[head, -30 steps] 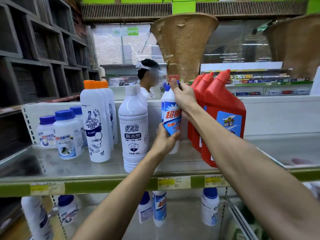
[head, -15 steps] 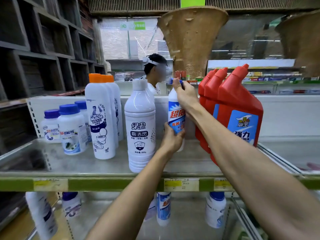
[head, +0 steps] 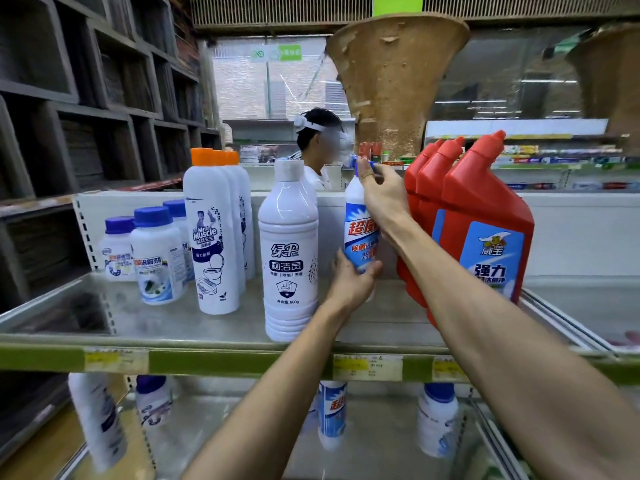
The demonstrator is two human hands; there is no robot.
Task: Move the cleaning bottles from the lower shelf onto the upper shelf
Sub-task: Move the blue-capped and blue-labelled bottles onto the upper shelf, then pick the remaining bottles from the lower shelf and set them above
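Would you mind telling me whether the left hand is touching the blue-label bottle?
Touching: in the head view the left hand wraps the lower part of the blue-label bottle.

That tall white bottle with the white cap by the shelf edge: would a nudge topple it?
Probably. The tall white bottle is narrow for its height, near the upper shelf lip. Its glossy plastic may be slippery. Fullness cannot be seen.

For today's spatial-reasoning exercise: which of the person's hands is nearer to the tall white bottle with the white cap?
Left. The left hand grips the base of the blue-label bottle, right beside the white-capped bottle. The right hand holds that blue-label bottle's neck, higher and farther right.
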